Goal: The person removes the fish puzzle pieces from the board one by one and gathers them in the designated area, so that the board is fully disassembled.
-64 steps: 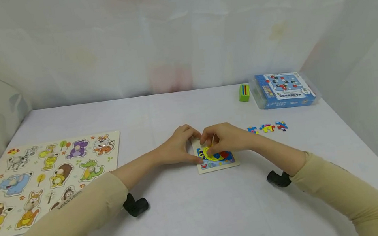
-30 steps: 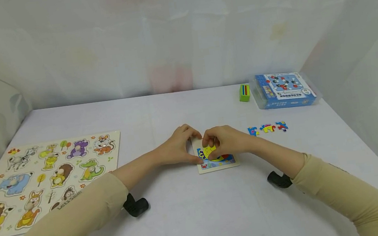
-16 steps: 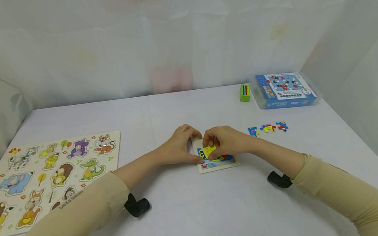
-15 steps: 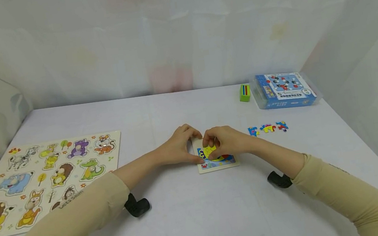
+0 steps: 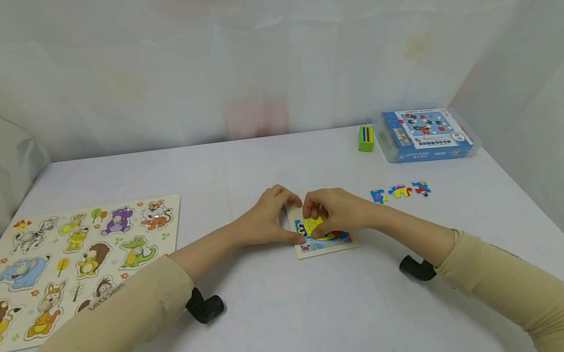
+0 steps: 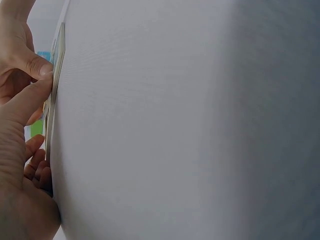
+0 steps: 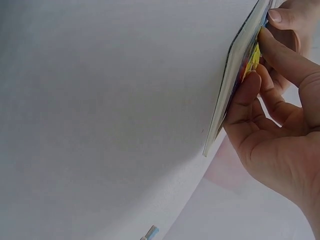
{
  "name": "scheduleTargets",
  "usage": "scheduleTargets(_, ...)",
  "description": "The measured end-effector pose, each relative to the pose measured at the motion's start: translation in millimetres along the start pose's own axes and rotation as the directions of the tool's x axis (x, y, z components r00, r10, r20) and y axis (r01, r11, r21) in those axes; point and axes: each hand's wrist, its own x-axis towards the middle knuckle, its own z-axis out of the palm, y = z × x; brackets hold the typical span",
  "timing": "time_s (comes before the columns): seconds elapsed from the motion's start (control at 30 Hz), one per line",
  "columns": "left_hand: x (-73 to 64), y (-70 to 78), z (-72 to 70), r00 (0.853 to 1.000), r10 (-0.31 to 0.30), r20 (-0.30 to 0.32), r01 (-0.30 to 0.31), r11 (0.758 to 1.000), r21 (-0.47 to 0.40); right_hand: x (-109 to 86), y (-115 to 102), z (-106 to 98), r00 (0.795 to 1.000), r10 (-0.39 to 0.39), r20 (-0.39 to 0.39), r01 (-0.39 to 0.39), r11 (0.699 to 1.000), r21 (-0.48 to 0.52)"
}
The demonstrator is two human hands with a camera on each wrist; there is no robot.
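Note:
A small wooden jigsaw board (image 5: 326, 251) with a blue sea picture lies on the table before me. My left hand (image 5: 269, 219) grips its left side, thumb at the near corner and fingers at the far edge. Over the board, my right hand (image 5: 337, 210) has curled fingers and thumb on a yellow puzzle piece (image 5: 312, 226), which sits in the picture area. Its fingers cover part of the picture, so how well the piece is seated cannot be told. In the right wrist view, the right hand's fingertips touch yellow on the board (image 7: 227, 87).
Three loose puzzle pieces (image 5: 400, 191) lie in a row right of the board. Behind them are a green block (image 5: 365, 139) and a blue box (image 5: 426, 133). A large animal peg puzzle (image 5: 123, 232) lies at left, partly under the left sleeve.
Two seconds ago my right fingers held a piece tilted up over the board. The piece is now down on it, fingers slightly further right. The left hand stays in place.

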Motion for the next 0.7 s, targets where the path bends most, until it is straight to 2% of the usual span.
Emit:
scheduleTargets(0.43,0.2,-0.1,0.4,1.0,0.0,0.003,0.0,1.0,0.004,-1.2,-0.6,0.2,1.0,-0.019,-0.001,0.019,1.0,0.007)
scheduleTargets(0.7,0.6,-0.6,0.9,1.0,0.003,-0.001,-0.003,1.0,0.011,-2.3,-3.0,-0.7,1.0,0.008,-0.001,-0.008,0.999,0.032)
